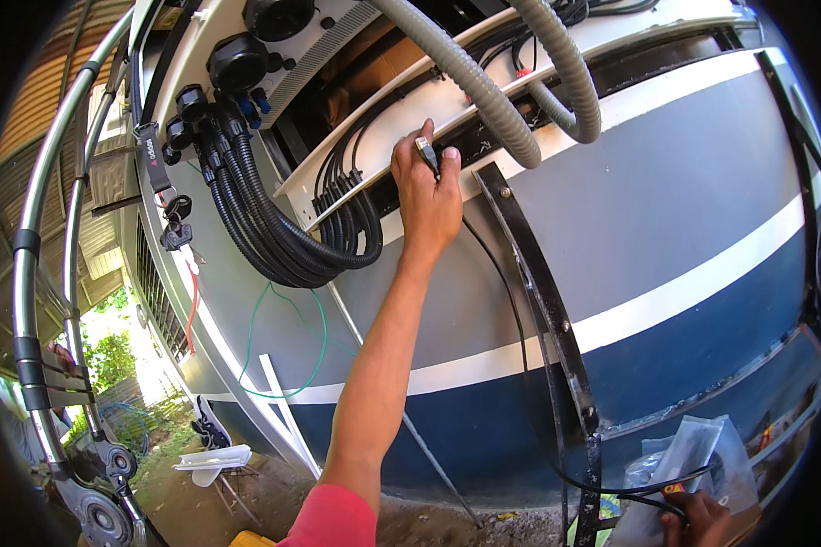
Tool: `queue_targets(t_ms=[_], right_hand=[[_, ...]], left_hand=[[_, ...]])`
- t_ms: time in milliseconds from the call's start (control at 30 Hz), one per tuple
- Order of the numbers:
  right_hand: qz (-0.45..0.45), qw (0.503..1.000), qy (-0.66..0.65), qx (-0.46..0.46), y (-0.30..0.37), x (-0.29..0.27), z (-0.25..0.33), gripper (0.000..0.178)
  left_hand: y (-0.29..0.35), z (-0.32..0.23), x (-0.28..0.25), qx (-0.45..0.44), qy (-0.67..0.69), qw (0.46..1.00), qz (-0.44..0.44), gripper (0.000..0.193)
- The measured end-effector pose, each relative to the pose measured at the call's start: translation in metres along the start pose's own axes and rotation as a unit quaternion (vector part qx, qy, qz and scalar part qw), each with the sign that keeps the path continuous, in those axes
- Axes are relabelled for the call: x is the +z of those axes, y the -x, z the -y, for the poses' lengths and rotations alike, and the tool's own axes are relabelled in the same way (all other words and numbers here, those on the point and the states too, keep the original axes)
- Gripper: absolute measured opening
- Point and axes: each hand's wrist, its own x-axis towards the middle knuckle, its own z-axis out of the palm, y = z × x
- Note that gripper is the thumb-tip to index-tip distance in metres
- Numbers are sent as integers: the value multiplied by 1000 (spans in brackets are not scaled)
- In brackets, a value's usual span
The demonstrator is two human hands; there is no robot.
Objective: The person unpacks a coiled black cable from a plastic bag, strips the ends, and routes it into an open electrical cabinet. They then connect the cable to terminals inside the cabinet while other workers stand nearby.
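Note:
My left hand (429, 191) is raised at the upper middle, fingers closed round a black network cable (502, 269) just below its clear plug (425, 153). It is beside the edge of a white cable tray (401, 123). The cable hangs down past a black metal strip (543, 283) toward the lower right. There my right hand (700, 518), partly cut off by the frame edge, is closed on black cable. Something small and yellow-orange shows at its fingers, too small to make out. A clear plastic bag (693, 447) is right behind this hand.
Bundled black corrugated conduits (265, 219) loop down left of the tray, and thick grey flexible conduits (470, 77) arch over it. A grey, white and blue curved panel (693, 264) stands ahead. Keys (176, 223) hang near metal rails (27, 301). A thin green wire (324, 342) dangles.

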Motion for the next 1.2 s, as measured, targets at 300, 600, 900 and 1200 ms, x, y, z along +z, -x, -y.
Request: queue_targets(t_ms=[300, 600, 900, 1200], right_hand=[[-12, 1000, -2, -1, 2, -1, 4, 24], [-14, 1000, 5, 13, -1, -5, 13, 22], [-8, 1000, -11, -7, 5, 0, 0, 38], [60, 997, -7, -42, 1, -7, -11, 40]], left_hand=[[0, -5, -3, -10, -10, 1000, 7, 57], [2, -6, -1, -29, 11, 1000, 2, 57], [-3, -4, -16, -35, 2, 997, 62, 55], [-10, -13, -24, -103, 54, 986, 121, 62]])
